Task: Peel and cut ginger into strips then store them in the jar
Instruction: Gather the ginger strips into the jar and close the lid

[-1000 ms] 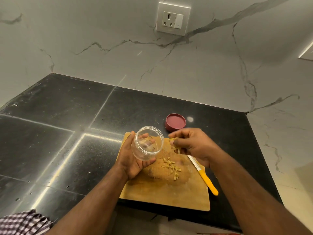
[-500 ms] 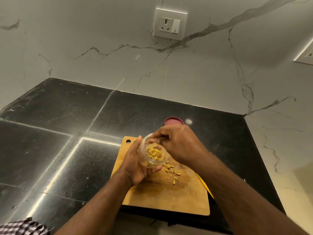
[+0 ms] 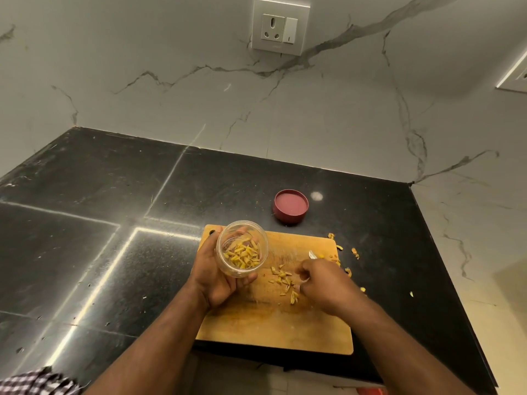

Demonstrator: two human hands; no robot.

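the right hand (image 3: 322, 283) had been lowered from the jar (image 3: 242, 248) to the ginger strips (image 3: 283, 279), fingers curled, grip unclear; the jar was gripped by the left hand (image 3: 212, 269).

Glossy black stone countertop (image 3: 85, 212) under white veined marble walls (image 3: 142, 67), socket plate (image 3: 281, 25) above

Dim warm light, glare streaks on countertop (image 3: 85, 223), wide-angle edge distortion
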